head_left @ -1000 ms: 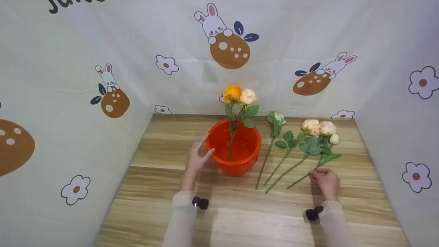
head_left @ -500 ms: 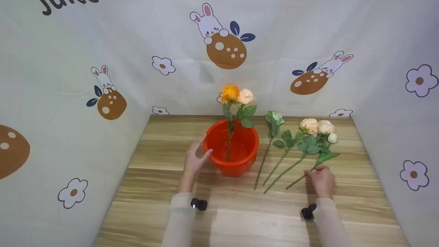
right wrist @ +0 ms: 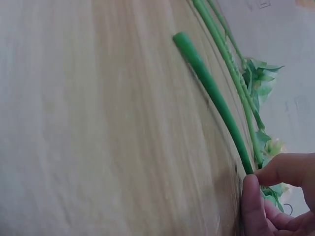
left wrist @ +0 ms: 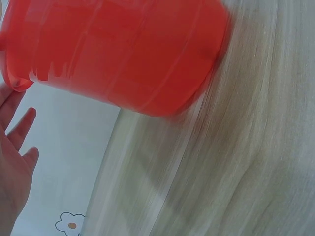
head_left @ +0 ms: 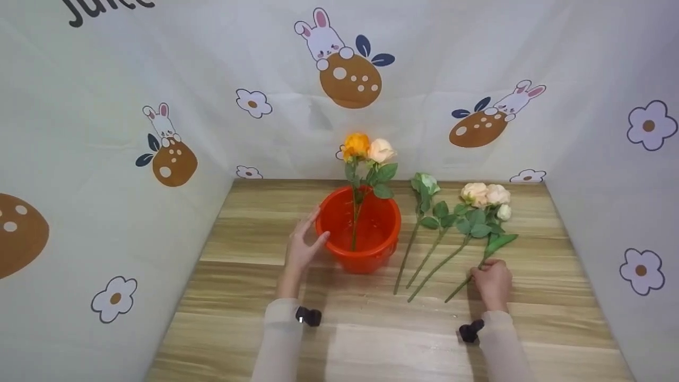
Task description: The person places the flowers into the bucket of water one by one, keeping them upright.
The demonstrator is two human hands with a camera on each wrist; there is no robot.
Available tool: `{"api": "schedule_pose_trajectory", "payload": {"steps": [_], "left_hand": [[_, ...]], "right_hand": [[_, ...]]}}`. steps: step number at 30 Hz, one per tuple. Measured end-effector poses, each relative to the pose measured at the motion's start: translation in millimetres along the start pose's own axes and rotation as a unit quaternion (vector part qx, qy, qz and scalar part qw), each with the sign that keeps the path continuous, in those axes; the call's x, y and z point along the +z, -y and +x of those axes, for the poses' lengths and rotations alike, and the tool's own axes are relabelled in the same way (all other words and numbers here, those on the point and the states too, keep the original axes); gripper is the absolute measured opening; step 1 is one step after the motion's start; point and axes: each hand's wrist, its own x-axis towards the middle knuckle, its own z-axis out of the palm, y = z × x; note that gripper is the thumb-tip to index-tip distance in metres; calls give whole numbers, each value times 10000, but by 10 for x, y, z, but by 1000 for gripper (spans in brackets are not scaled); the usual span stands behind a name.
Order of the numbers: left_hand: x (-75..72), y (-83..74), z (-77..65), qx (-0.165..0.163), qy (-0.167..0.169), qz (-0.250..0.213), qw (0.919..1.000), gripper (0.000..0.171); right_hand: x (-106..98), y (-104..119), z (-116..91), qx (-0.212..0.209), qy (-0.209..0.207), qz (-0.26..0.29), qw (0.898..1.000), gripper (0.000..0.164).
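Note:
My right hand [head_left: 492,284] pinches the green stem [right wrist: 216,98] of a white-budded flower [head_left: 504,213] between thumb and forefinger. The stem's cut end points toward the front of the table, and a broad leaf [head_left: 500,242] grows above my hand. With fingers spread, my left hand [head_left: 301,249] is at the left side of the red bucket [head_left: 360,260], fingertips right at its rim. An orange rose [head_left: 356,146] and a peach rose [head_left: 381,151] stand in the bucket, leaning on its back rim.
To the right of the bucket, a pale green rose [head_left: 426,183] and peach roses [head_left: 475,194] lie on the wooden table [head_left: 382,339], stems toward the front. Fabric printed with rabbits and flowers [head_left: 254,103] encloses the table at the back and both sides.
My right hand has moved slightly left along with the pinched stem, whose end has shifted toward the front. The peach roses beside it have shifted a little left. My left hand stays at the bucket.

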Motion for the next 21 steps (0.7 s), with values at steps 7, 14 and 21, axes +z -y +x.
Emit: {"api": "schedule_pose_trajectory", "payload": {"steps": [7,14,21], "left_hand": [[-7,-3,-18,-101,19,58,9999,62],[4,3,3,71,-78,-61,9999,61],[-1,-18,-12,-114,-38,-69,9999,61]], "right_hand": [[-24,-41,8,599,119,1438,9877,47],[-59,-35,-4,884,308,2824,9547,55],[-68,-56,-14,919,345,3297,9390,45]]}}
